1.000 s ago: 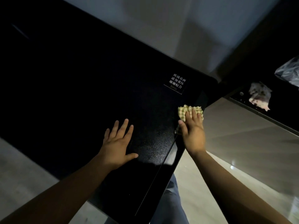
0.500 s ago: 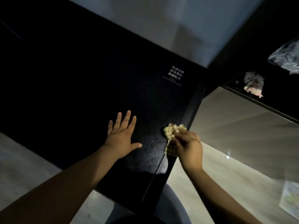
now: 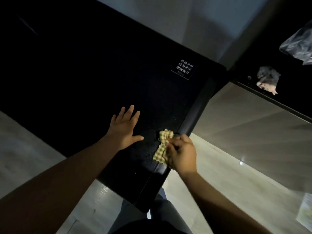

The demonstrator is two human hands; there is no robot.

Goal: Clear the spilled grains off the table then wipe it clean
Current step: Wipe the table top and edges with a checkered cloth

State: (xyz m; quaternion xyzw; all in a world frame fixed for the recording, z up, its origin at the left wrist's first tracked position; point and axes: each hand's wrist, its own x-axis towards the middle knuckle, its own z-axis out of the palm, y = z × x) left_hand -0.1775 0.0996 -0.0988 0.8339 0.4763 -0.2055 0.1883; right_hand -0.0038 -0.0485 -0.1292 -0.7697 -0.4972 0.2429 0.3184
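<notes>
A black glass table (image 3: 87, 78) fills the upper left of the view. My left hand (image 3: 125, 128) lies flat on it with fingers spread straight. My right hand (image 3: 181, 153) grips a yellow-green checked cloth (image 3: 162, 146) at the table's right edge, with the cloth bunched under the fingers and pressed on the surface. Tiny pale specks dot the tabletop around the cloth. A small label with white characters (image 3: 184, 69) sits near the far right corner of the table.
A second dark surface at the upper right carries a crumpled tissue (image 3: 267, 80) and a clear plastic bag (image 3: 298, 46). Pale tiled floor (image 3: 244, 149) lies to the right of the table and below its near corner. My legs show under the near edge.
My right hand has drawn the cloth along the table's right edge toward me, from near the label down to the near part. My left hand stayed flat in place.
</notes>
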